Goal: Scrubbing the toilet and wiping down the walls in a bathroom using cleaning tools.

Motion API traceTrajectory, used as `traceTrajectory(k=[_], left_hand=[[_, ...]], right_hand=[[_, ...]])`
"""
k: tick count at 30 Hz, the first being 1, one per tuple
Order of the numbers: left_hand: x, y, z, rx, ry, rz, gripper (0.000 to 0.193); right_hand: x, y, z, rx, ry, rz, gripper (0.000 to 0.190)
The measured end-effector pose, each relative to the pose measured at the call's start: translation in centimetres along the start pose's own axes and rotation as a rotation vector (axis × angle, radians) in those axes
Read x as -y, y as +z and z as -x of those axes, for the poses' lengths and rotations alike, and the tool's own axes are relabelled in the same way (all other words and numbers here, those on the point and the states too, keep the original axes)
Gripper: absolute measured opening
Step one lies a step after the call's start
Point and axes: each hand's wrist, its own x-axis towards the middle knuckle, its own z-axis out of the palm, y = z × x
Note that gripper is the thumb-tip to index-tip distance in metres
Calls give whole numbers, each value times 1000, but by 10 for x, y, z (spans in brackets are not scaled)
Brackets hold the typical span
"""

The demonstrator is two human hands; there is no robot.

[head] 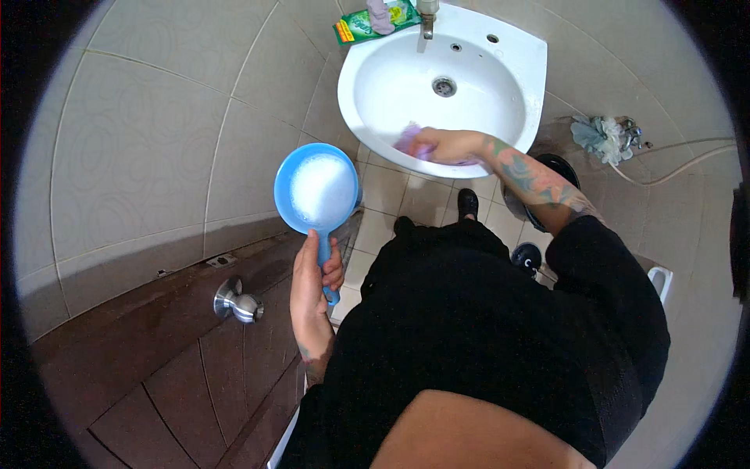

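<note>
My left hand (pixel 316 281) grips the handle of a blue plastic dipper (pixel 283 190), which holds white, foamy liquid and is held left of the sink. My right hand (pixel 448 145) presses a purple cloth (pixel 410 138) against the inner front rim of a white ceramic washbasin (pixel 381 99); the cloth is blurred. A metal tap (pixel 428 26) stands at the basin's back edge, beyond the drain (pixel 444 87).
A green packet (pixel 351 29) with a greyish-purple item (pixel 381 16) on it rests at the basin's back left corner. A brown door with a round metal knob (pixel 246 308) stands at left. Mesh sponges (pixel 603 138) hang by a wall valve at right. A black bucket (pixel 556 167) is below the right forearm.
</note>
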Motion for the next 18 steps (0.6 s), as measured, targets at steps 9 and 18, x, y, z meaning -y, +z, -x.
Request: traceTrajectory(k=[9, 18], left_hand=[[-3, 16, -1, -21, -40, -84, 46], [-7, 36, -1, -36, -74, -53, 45]], right_hand=[[35, -37, -184, -1158, -418, -642, 31], [6, -65, -179, -1737, 84, -452, 26]])
